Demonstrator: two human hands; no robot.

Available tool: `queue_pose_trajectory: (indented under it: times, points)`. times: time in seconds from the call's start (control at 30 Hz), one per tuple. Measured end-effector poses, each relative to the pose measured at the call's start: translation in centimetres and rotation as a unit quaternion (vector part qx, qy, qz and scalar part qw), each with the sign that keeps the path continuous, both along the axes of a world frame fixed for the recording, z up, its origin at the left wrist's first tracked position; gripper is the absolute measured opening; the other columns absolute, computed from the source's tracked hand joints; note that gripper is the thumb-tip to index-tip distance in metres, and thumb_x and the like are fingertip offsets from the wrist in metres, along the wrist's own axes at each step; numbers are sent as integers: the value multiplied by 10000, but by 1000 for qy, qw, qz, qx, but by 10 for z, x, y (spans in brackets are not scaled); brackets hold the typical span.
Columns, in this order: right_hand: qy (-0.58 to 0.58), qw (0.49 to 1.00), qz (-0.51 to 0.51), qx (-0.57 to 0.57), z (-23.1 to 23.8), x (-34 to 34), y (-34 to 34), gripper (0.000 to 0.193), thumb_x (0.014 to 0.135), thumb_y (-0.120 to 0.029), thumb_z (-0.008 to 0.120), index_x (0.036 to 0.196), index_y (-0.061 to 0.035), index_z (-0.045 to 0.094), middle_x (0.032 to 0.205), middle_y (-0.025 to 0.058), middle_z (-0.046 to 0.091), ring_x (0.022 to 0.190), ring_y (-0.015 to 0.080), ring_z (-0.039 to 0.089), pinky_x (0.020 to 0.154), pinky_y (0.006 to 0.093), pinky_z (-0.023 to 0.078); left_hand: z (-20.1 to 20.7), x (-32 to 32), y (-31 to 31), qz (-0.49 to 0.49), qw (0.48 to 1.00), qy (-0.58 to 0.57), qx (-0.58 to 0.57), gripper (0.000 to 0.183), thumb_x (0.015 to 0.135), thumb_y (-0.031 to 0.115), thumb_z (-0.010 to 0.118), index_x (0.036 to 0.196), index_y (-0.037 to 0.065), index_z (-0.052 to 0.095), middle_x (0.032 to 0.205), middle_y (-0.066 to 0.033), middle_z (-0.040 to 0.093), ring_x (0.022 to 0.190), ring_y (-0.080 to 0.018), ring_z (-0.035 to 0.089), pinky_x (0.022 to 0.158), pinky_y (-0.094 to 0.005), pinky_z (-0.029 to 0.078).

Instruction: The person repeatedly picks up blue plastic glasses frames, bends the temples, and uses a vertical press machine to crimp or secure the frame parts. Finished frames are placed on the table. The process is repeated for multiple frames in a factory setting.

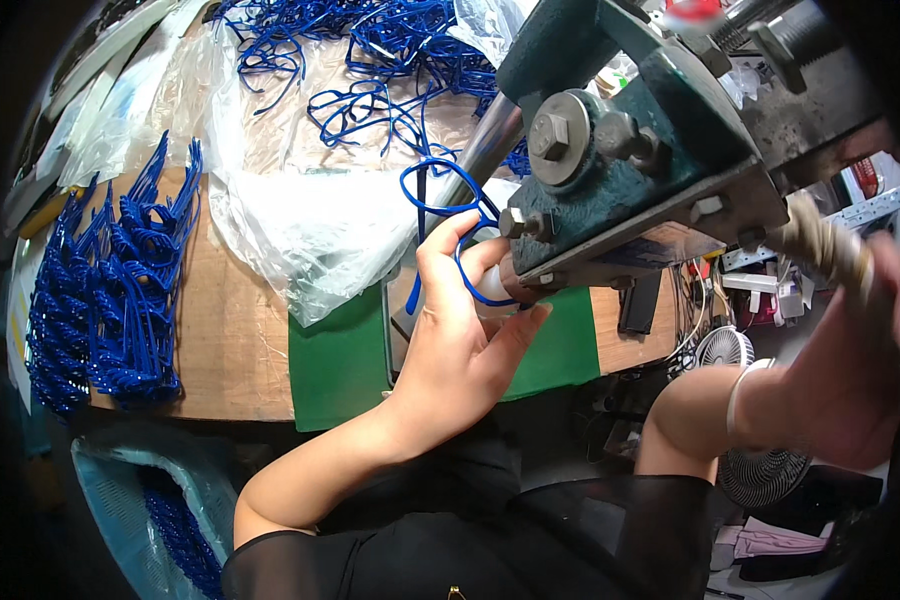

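Note:
A blue plastic eyeglass frame (440,210) is pinched in the fingers of my left hand (455,345). Its lower rim sits against the tip of a dark green hand press (610,190), beside a whitish round piece. One temple arm hangs down past my fingers. On the right, my right hand (850,370) is at the wrapped lever handle (820,245) of the press, closed round its end; both are smeared by motion, and the fingertips are partly hidden. Under the press lies a green mat (335,370).
Stacked blue eyeglass frames (140,300) stand on the wooden table (235,350) at left. A loose heap of blue frames (400,50) lies on plastic sheeting (300,240) at the back. A lined blue basket (110,510) holds more below. Fans (725,347) and cables are at right.

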State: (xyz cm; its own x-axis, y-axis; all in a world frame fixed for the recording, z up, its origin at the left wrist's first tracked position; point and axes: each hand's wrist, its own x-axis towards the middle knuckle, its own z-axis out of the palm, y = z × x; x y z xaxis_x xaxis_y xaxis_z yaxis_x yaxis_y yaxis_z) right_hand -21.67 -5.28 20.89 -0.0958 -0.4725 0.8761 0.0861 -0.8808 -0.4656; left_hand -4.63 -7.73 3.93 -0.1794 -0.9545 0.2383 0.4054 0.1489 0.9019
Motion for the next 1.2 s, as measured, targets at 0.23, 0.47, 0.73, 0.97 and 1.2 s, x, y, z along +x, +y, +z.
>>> queue_pose_trajectory:
  times: [0.23, 0.47, 0.73, 0.97, 1.2]
  points:
    - [231, 964, 134, -14, -25, 6, 22, 249, 778, -354, 585, 807, -120, 505, 757, -10, 477, 714, 121, 466, 789, 262, 341, 5, 8, -7, -62, 997, -21, 43, 430, 806, 33, 579, 1083, 21, 249, 880, -49, 491, 727, -88, 505, 630, -228, 446]
    - [69, 990, 125, 9, -30, 16, 23, 239, 689, -343, 672, 646, -172, 511, 642, -63, 409, 652, 78, 392, 797, 267, 274, 8, 8, -8, -62, 997, -48, -3, 431, 810, -40, 523, 1096, 10, 205, 980, -90, 490, 838, -104, 497, 669, -220, 437]
    - [48, 995, 85, 17, -30, 5, -5, 603, 830, -279, 491, 1271, 71, 277, 1264, 244, 370, 1192, 345, 348, 1056, 454, 139, -1, 3, 5, 12, 988, -140, -62, 617, 800, -125, 475, 1219, -1, 41, 1152, -132, 436, 960, -137, 508, 739, -221, 448]
    - [264, 882, -104, 376, -179, -4, 12, 84, 816, -30, 537, 881, 17, 563, 853, 77, 561, 789, 159, 530, 707, 263, 434, -12, 29, 27, 32, 995, -83, -55, 703, 735, -54, 606, 1236, 54, 125, 1308, -183, 335, 1173, -251, 408, 850, -330, 440]
    - [217, 832, 176, 480, -206, 64, 28, 143, 831, -64, 530, 945, 15, 563, 937, 92, 571, 847, 155, 557, 750, 246, 447, -69, 54, 49, 106, 967, -214, -86, 704, 739, 112, 628, 1264, -7, 173, 1206, -264, 418, 1120, -342, 464, 904, -377, 396]
